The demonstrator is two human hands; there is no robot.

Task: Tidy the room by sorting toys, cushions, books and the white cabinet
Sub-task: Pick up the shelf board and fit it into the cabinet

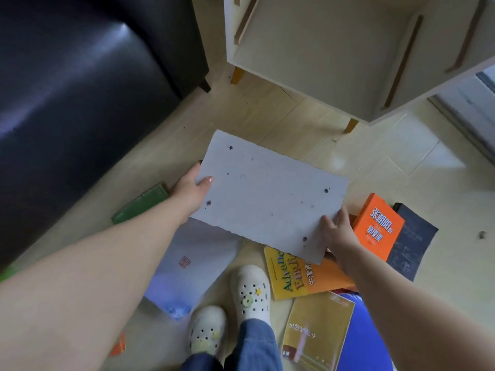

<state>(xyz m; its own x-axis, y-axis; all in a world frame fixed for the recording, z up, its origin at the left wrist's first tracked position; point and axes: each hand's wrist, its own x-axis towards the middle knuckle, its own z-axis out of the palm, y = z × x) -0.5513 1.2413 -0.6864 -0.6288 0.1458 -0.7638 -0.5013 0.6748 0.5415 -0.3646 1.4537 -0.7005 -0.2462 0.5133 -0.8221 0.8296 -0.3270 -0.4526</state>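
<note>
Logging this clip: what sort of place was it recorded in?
Probably a living room at home: a black leather sofa, a white cabinet on short wooden legs, and books scattered over the tiled floor. The left hand and right hand hold a white board.

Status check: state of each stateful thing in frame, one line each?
white panel: lifted, held at both ends
left hand: grips the panel's left edge, thumb on top
right hand: grips the panel's near right corner
white cabinet: open, no shelf on its rails
orange book: closed, overlapping the dark book
dark book: closed, on the floor
yellow dictionary: closed, on the floor
green book: closed, on the floor
</note>
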